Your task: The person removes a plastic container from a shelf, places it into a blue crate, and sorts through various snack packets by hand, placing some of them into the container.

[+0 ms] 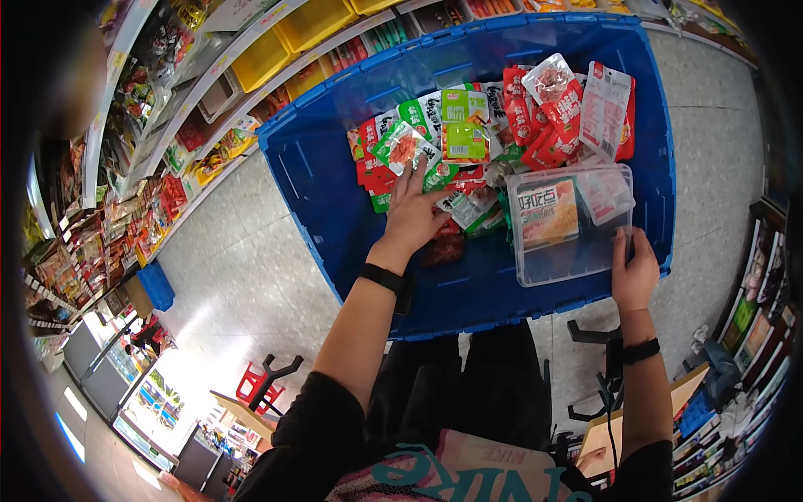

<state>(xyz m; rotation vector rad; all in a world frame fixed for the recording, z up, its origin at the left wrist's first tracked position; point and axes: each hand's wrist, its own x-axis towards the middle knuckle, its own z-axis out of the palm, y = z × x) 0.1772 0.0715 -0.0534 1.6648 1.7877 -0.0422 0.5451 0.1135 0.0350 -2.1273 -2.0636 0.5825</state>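
My left hand [408, 211] reaches over the pile in a blue crate, its fingers stretched out and thumb apart. The fingertips rest on the lower edge of a green-and-white snack packet [405, 147] with a food picture. More green, white and red packets lie under and around it, one of them yellow-green [465, 125]. My right hand [634, 266] is closed on the lower right side of a clear plastic box [556, 263], fingers along its wall. Inside the tilted box lies a packet with an orange picture [548, 213]. Red packets [556, 100] and a whitish one [606, 109] sit beyond it.
The blue crate [288, 180] stands in front of my body. Along the far side and left run store shelves [171, 142] with packed snacks and yellow bins [314, 25]. Grey tiled floor [242, 222] surrounds the crate. A red stool [258, 386] stands lower left; more shelves [753, 293] are at right.
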